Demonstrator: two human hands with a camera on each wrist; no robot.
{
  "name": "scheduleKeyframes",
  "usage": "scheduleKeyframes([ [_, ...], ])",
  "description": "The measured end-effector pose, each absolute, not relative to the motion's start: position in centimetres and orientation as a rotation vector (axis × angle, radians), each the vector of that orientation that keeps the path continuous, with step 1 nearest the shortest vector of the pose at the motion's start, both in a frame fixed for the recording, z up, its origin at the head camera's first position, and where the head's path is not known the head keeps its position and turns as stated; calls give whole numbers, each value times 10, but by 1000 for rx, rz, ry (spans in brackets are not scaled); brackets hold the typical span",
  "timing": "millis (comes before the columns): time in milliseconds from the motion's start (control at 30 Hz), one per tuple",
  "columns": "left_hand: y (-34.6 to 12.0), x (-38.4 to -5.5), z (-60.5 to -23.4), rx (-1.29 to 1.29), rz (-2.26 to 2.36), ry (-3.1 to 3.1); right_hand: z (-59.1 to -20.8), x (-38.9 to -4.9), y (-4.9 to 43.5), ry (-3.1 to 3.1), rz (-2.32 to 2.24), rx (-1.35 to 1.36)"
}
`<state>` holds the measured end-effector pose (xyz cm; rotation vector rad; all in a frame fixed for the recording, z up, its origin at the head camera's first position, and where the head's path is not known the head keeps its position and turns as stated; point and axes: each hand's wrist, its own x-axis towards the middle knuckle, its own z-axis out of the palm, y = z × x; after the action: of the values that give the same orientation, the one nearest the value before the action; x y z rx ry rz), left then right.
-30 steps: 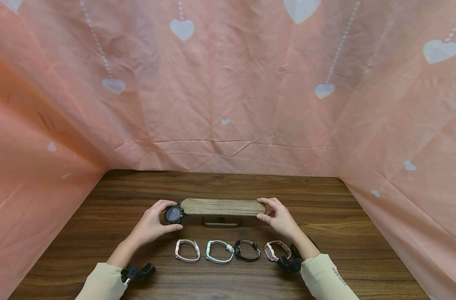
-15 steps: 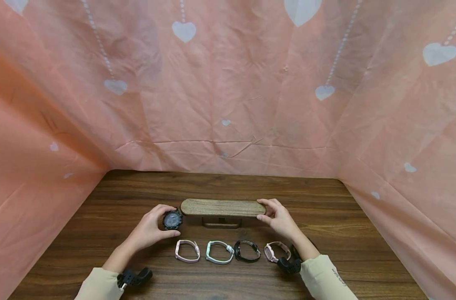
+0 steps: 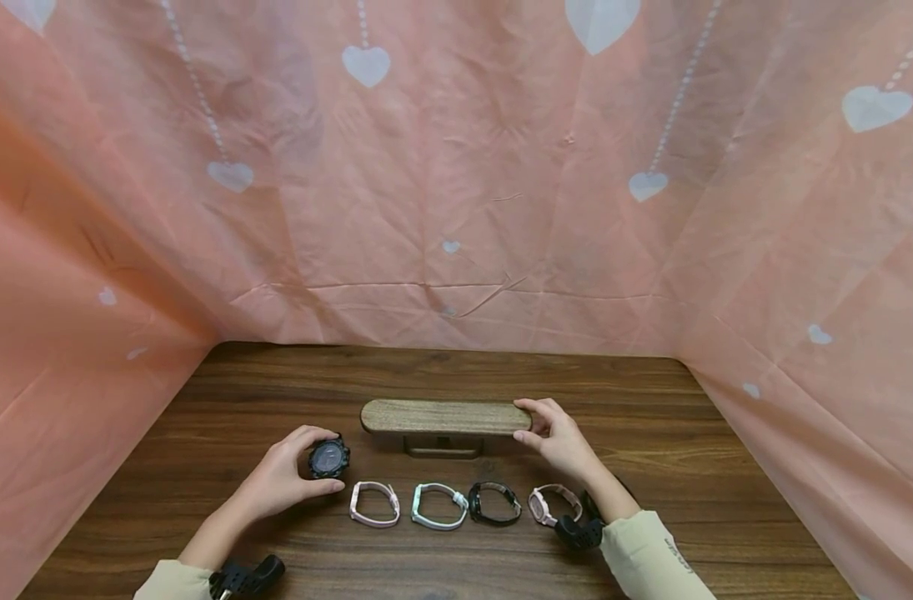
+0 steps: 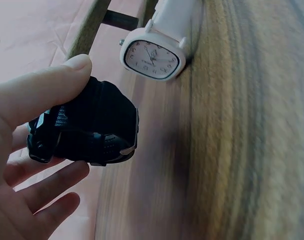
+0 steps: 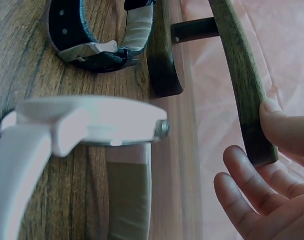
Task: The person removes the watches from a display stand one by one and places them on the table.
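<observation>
My left hand [image 3: 276,477] grips a black digital-style wristwatch [image 3: 328,458] between thumb and fingers, left of the wooden watch stand [image 3: 444,417]. In the left wrist view, the black strap [image 4: 109,115] forms a closed loop beyond my thumb. My right hand [image 3: 561,437] pinches the right end of the stand's top bar, with the thumb on the near side. Seen from the right wrist, the bar [image 5: 240,75] is joined by a dark post to a lower wooden base [image 5: 164,60]; the lower fingers spread below its end.
In front of the stand lie a pale pink watch [image 3: 375,521], a mint watch [image 3: 439,525], a black watch [image 3: 495,518] and a pink watch [image 3: 539,505], partly behind the right wrist camera [image 3: 579,531]. A pink curtain [image 3: 456,208] surrounds the wooden table [image 3: 614,375].
My left hand has moved the black watch away from the bar's left end, leftward and nearer to me. The right hand and the stand have stayed put.
</observation>
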<state>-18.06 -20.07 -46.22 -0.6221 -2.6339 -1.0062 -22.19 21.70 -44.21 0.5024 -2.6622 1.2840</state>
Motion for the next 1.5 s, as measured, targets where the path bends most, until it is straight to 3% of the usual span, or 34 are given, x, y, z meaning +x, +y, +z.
scheduleKeyframes([
  [567,-212,-157,-474,-630,-1188,-2626,-443,-221,218,-2649,1305,500],
  [1500,-247,-138,-487,-384,-1255,-2770,-446,-223,218,-2644,1303,506],
])
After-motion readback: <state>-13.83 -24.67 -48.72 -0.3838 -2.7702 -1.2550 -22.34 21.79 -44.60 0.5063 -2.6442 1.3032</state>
